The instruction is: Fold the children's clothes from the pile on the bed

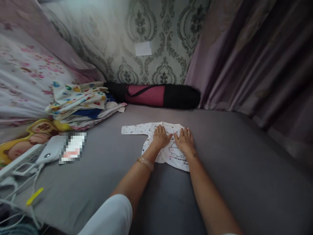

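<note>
A small white printed baby top (168,156) lies flat on the grey bed sheet (225,143), one sleeve stretched out to the left. My left hand (160,137) rests palm down on its upper middle, fingers spread. Beside it, my right hand (184,141) presses flat on the right part, fingers also apart. The two thumbs nearly meet over the cloth. No right sleeve shows; part of the top's right side is hidden under my right hand and forearm.
A black and dark-red roll bag (146,95) lies along the patterned wall. Heaped clothes (78,101) and a yellow cartoon cushion (31,138) are at the left, near a white device (52,150), cables and a yellow strip (35,196). Curtains hang on both sides.
</note>
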`<move>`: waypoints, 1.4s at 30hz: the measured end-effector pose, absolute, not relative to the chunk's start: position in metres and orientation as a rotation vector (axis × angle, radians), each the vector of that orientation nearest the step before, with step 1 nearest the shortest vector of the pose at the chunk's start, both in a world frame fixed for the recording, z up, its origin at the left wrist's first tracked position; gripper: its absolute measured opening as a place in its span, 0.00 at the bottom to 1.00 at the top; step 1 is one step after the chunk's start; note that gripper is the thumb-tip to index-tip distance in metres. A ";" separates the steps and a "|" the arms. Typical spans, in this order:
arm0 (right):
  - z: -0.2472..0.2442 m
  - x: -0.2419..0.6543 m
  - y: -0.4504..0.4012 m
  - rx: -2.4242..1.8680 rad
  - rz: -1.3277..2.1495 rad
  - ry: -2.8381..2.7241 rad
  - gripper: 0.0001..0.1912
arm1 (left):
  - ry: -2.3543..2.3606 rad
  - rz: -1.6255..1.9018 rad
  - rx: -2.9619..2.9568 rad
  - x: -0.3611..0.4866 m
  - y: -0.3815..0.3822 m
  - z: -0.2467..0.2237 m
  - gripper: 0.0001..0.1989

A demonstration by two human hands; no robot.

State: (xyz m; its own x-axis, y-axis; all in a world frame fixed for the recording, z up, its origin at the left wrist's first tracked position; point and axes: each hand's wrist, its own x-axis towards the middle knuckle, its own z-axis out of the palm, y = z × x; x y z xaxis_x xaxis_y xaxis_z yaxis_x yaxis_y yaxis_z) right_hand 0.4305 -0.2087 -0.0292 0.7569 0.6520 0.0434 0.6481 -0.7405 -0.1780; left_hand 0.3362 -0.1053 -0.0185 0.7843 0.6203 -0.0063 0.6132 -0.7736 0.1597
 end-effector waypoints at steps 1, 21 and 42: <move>-0.030 0.431 -0.208 -2.776 0.035 -1.033 0.37 | 0.970 0.065 2.818 0.335 -0.104 -0.016 0.41; -0.026 0.430 -0.203 -2.818 0.116 -1.016 0.37 | 1.964 0.527 2.176 0.215 0.008 -0.003 0.23; 0.030 0.415 -0.169 -2.583 0.158 -1.290 0.28 | 1.696 0.894 1.961 0.213 0.032 -0.030 0.16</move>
State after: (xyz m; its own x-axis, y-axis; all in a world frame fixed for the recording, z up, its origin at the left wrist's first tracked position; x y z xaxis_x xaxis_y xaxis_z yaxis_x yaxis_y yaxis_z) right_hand 0.4151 -0.1691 0.0305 0.6021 0.7983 0.0141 0.7712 -0.5769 -0.2693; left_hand 0.2135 0.0323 -0.0300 0.0613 0.9764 0.2073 0.7228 -0.1867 0.6654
